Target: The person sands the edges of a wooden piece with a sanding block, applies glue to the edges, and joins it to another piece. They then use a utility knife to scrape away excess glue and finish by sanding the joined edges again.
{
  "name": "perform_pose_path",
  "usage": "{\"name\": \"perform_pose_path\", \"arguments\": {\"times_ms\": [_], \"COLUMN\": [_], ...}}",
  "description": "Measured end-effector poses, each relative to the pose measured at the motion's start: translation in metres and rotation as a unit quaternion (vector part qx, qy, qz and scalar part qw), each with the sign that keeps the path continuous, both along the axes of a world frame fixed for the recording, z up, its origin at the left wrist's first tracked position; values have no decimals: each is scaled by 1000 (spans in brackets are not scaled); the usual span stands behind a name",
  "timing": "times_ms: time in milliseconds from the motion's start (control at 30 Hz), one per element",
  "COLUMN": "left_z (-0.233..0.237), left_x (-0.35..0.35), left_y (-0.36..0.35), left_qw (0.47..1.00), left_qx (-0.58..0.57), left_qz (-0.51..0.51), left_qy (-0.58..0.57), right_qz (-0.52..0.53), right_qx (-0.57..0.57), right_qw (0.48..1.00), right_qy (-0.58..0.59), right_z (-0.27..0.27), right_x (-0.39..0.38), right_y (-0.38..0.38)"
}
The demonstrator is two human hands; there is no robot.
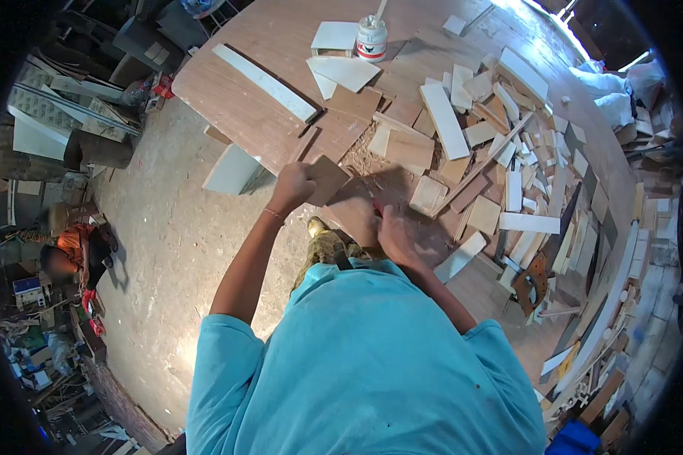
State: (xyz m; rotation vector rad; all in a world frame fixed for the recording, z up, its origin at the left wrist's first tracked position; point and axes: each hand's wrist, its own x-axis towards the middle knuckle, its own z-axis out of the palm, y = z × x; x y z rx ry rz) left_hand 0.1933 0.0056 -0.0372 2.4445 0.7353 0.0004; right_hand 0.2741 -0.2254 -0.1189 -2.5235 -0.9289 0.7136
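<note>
At the near edge of the desk [235, 98], left hand [292, 186] fingers clamped on a thin flat brown plywood piece [330, 178], roughly square, no clear long axis, one corner pointing away from me. Right hand [395, 235] curls against a second brown board [355, 216], can't tell if its fingers grip it.

White glue tub [371, 38] upright at bench [228, 98] far edge. Handsaw [533, 280] lies among offcuts [508, 152], right. A person [72, 254] crouches on floor [167, 250], left.

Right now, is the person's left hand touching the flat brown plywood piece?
Touching: the head view shows the left hand closed on the flat brown plywood piece.
</note>
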Motion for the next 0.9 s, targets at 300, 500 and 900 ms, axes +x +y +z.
{"name": "perform_pose_path", "arguments": {"times_ms": [300, 500, 900], "left_z": [-14, -50, -51], "left_x": [-23, -51, -92], "left_y": [-22, -27, -44], "left_qw": [747, 692, 805], "left_qx": [-590, -618, -383], "left_qz": [221, 285, 328], "left_qy": [-214, -242, -311], "right_qz": [-111, -46, 76], "right_qx": [29, 93, -16], "right_qw": [953, 949, 992], "right_qy": [-280, -296, -102], "right_z": [-1, -12, 19], "right_x": [116, 65, -21], "right_y": [25, 33, 33]}}
